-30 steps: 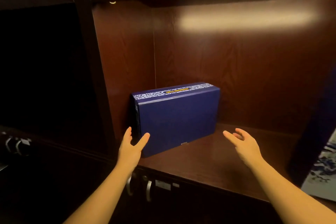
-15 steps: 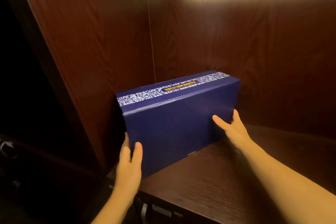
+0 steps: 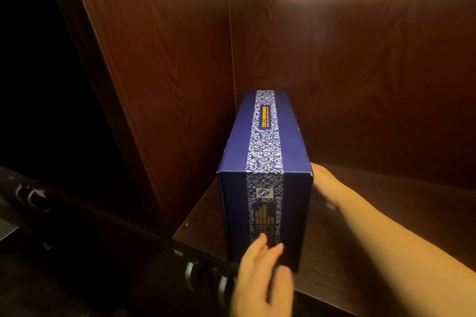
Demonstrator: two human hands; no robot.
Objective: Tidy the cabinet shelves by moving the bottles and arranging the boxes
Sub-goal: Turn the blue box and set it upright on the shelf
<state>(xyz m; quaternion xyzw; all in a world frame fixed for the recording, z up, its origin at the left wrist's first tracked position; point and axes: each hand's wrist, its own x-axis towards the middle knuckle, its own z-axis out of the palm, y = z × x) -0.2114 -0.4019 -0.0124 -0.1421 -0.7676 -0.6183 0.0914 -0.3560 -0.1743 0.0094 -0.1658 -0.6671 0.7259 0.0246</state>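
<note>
A dark blue box with a white-and-blue patterned band and yellow lettering stands on the wooden cabinet shelf. Its narrow end faces me and its far end reaches the back left corner. My left hand presses its fingers against the bottom of the near end face. My right hand lies flat against the box's right side, its fingertips hidden behind the box. No bottles are in view.
The cabinet's left side wall runs close along the box, and the back wall closes the rear. Metal door handles sit below the shelf's front edge. The dark left compartment holds dim round shapes.
Both hands reached in and took the box by its ends. The box has turned from broadside to end-on, and the view has moved closer.
</note>
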